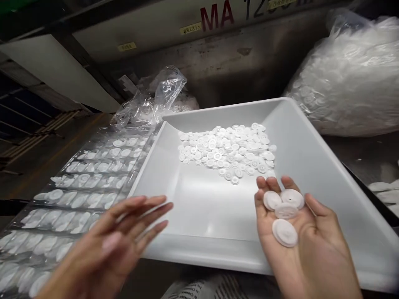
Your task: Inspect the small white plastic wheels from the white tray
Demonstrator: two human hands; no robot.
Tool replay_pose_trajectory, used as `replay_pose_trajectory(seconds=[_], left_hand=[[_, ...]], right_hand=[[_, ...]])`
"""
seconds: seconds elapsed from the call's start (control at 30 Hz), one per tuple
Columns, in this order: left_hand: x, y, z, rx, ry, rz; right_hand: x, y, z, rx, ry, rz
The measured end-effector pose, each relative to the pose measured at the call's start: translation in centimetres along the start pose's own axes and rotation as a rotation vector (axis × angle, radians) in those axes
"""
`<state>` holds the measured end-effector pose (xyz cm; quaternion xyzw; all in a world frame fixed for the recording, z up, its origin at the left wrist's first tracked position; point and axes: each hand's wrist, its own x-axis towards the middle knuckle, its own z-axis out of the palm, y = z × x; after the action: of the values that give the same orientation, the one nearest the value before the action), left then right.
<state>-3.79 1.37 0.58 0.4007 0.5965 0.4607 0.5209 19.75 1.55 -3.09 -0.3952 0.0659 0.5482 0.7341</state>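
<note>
The person's right hand (299, 224) is turned palm up and loosely cupped, with nothing pinched, and four white plastic discs (285, 211) lie on the palm and fingers, overlapping slightly. It hangs over the near right part of a white plastic tray (218, 109), close to a heap of smaller white buttons (226, 149) in the tray's middle. The left hand (115, 236), blurred, is spread with its fingers apart, touching nothing that I can make out, just above the tray's near left edge. Beyond that hand lies a clear plastic sheet (77, 195) with white discs packed in rows. A crumpled clear bag (162, 93) sits behind the tray, and a full bag of white discs (346, 83) bulges beyond its far right corner, against a steel panel with red lettering (216, 14).
</note>
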Motion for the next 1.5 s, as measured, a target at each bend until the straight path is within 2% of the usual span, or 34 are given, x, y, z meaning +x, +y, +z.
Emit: replay_pose_trajectory(seconds=[0.03,0.07,0.13,0.2,0.23,0.3,0.33,0.4,0.5,0.6,0.73,0.87,1.03,1.2,1.33,1.5], left_hand=[[-1.0,-0.9,2.0,-0.151,-0.031,-0.006],[-1.6,-1.5,4.2,-0.295,-0.068,-0.076],[-2.1,-2.1,8.8,-0.584,-0.151,-0.185],[-2.0,-2.0,12.6,-0.826,-0.269,-0.349],[-1.8,-1.8,13.9,-0.923,-0.335,-0.434],[-1.5,-1.6,15.2,-1.059,-0.416,-0.503],[-1.3,-1.5,15.4,-1.094,-0.436,-0.517],[-0.9,-1.6,14.9,-1.129,-0.431,-0.520],[-0.4,-1.8,13.9,-1.190,-0.402,-0.501],[-0.2,-2.1,13.2,-1.236,-0.462,-0.497],[-0.1,-2.7,12.8,-1.237,-0.545,-0.516],[0.1,-3.1,12.7,-1.237,-0.584,-0.482],[0.3,-3.3,12.8,-1.275,-0.561,-0.519],[0.4,-3.3,12.7,-1.338,-0.540,-0.543],[0.4,-3.3,12.6,-1.345,-0.535,-0.534],[0.4,-3.2,12.5,-1.318,-0.540,-0.527]], right_hand=[[-0.3,0.2,0.2,-0.024,-0.059,-0.041],[-0.5,0.5,0.3,-0.071,-0.145,-0.115],[-0.9,1.1,0.4,-0.282,-0.335,-0.345],[-1.4,1.6,0.5,-0.691,-0.486,-0.638],[-1.7,1.7,0.6,-0.931,-0.555,-0.768],[-2.1,1.5,0.7,-1.290,-0.698,-0.927],[-2.2,1.1,0.7,-1.357,-0.757,-0.960],[-2.3,0.2,0.3,-1.313,-0.809,-0.986],[-2.0,-1.3,-0.8,-1.229,-0.743,-1.047],[-1.5,-1.9,-1.8,-1.356,-0.695,-1.089],[-1.3,-1.3,-2.4,-1.497,-0.658,-1.091],[-1.5,-0.2,-2.4,-1.562,-0.558,-1.141],[-1.2,0.7,-2.2,-1.536,-0.558,-1.252],[-1.2,1.1,-1.5,-1.434,-0.516,-1.238],[-1.2,0.6,-1.1,-1.327,-0.425,-1.112],[-0.1,-0.2,-1.3,-1.384,-0.346,-0.983]])
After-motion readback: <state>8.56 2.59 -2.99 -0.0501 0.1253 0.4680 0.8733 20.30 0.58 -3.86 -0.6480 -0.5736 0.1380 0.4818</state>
